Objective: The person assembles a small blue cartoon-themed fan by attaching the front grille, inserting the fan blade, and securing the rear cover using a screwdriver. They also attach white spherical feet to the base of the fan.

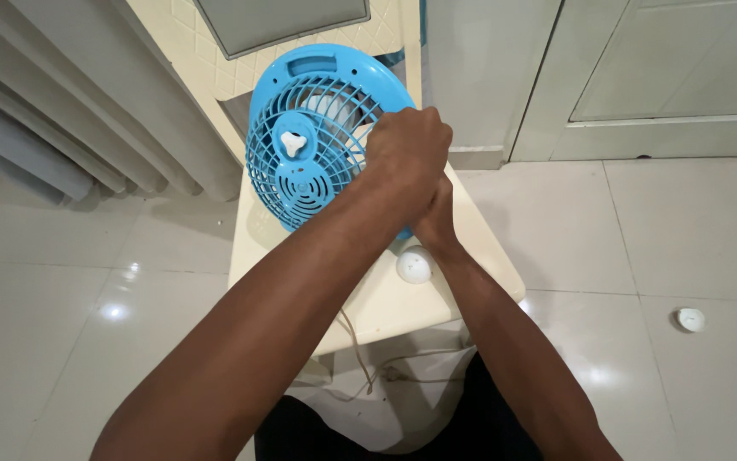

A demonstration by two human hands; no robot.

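Curled fingers [411, 141] of my left hand [407, 158] press into a fist against the right side of the blue fan [309, 145], clamped on the rim of its grille as far as I can see. Just beneath it my right hand [434, 224] reaches up to the fan's lower right edge; the left hand covers its fingers, so I cannot tell whether they are closed on the fan or only resting there.

The fan stands upright on the seat of a cream plastic chair [479, 248], tilted back slightly toward the chair's lattice backrest, its round grille facing me. A small white three-lobed knob [292, 142] sits at the centre of the grille. On the seat just below my right wrist lies a round white cap [414, 265], near the fan's base but apart from it. A thin pale cord [360, 350] hangs off the seat's front edge to the glossy tiled floor [87, 282]. Well away to my right, another small white round part [690, 319] lies on the tiles.
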